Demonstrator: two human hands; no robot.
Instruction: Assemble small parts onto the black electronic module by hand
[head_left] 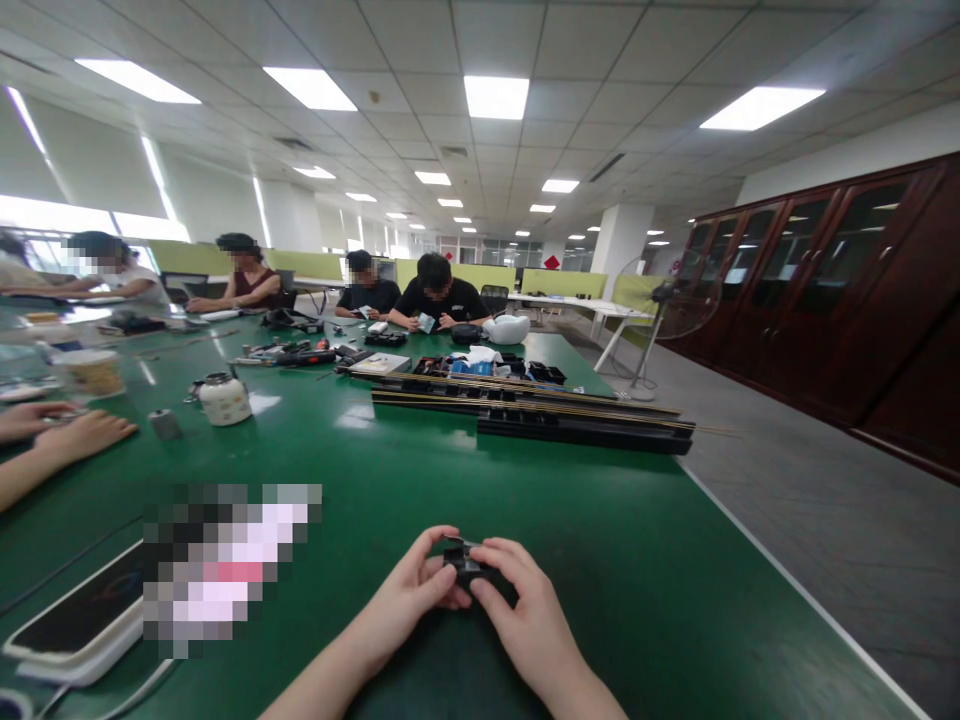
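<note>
A small black part (pixel 463 562) sits between both my hands just above the green table (pixel 615 540), near its front edge. My left hand (pixel 409 592) pinches its left side with thumb and fingers curled. My right hand (pixel 517 610) closes on its right side, fingers bent over the top. What the part is I cannot make out.
A phone (pixel 75 620) lies at the front left. Long black rails (pixel 540 415) cross the table's middle. A white jar (pixel 223 398) and a small grey cylinder (pixel 165 423) stand left. Another person's hands (pixel 71 432) rest at the left edge. Several people sit at the far end. The table's right edge (pixel 787 585) drops to the floor.
</note>
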